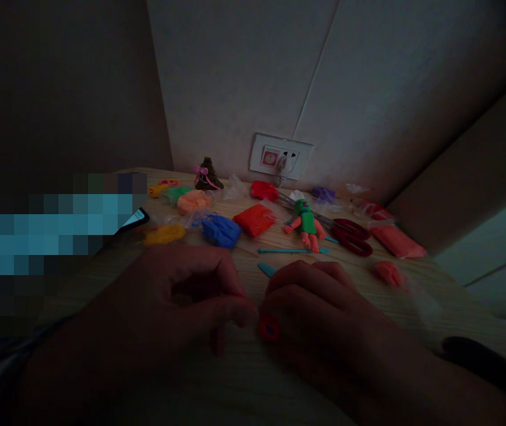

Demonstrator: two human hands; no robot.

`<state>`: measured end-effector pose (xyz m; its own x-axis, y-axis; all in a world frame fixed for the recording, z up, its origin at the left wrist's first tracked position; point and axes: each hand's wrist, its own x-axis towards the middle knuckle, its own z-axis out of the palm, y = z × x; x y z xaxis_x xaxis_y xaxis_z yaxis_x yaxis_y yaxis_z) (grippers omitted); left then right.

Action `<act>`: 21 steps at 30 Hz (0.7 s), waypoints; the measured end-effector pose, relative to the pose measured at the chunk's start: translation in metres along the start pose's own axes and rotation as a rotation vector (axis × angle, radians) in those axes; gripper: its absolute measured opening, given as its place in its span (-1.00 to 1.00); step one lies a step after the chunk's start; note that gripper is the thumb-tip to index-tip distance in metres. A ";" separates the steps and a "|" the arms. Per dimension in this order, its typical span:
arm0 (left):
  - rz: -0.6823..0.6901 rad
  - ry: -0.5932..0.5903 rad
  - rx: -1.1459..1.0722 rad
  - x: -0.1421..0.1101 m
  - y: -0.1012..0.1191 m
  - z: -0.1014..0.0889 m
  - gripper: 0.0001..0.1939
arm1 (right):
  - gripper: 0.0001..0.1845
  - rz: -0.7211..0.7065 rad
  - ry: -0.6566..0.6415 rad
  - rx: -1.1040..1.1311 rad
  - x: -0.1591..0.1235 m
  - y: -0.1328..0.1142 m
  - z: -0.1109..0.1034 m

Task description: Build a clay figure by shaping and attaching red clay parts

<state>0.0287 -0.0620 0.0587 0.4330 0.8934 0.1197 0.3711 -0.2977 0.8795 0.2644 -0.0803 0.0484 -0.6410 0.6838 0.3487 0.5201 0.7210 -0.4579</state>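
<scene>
My left hand (177, 307) and my right hand (319, 307) meet low over a pale wooden table (244, 378), both with fingers curled and pinched together. Between their fingertips sits a small red piece of clay (269, 327) with a dark spot in it. My right hand's fingers close on it, and my left fingertips touch its left side. A thin reddish strip (217, 340) hangs under my left fingers. A teal plastic tool tip (267, 270) pokes out just beyond my right knuckles.
Further back lie clay lumps in bags: blue (220, 229), red (253, 219), yellow (164, 235), orange (193, 201). A green-and-orange clay figure (306, 223), red scissors (353, 235), a teal stick (292, 251) and a dark clay cone (208, 175) stand near the wall socket (279, 157). A phone (134, 220) lies at the left.
</scene>
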 end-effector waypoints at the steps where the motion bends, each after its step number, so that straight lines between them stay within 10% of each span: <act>1: 0.014 -0.027 -0.056 0.000 -0.001 0.001 -0.75 | -0.82 -0.001 -0.013 -0.019 0.000 0.000 0.000; 14: 0.000 -0.066 -0.228 -0.003 -0.012 0.003 -0.78 | -0.83 -0.016 0.028 -0.042 0.000 -0.002 -0.003; 21: 0.208 0.036 0.033 -0.002 -0.012 -0.001 -0.79 | -0.79 -0.046 0.108 -0.032 -0.003 0.002 0.001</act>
<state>0.0225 -0.0599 0.0481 0.4733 0.8230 0.3140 0.3043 -0.4873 0.8185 0.2664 -0.0809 0.0461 -0.6009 0.6568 0.4555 0.5103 0.7539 -0.4138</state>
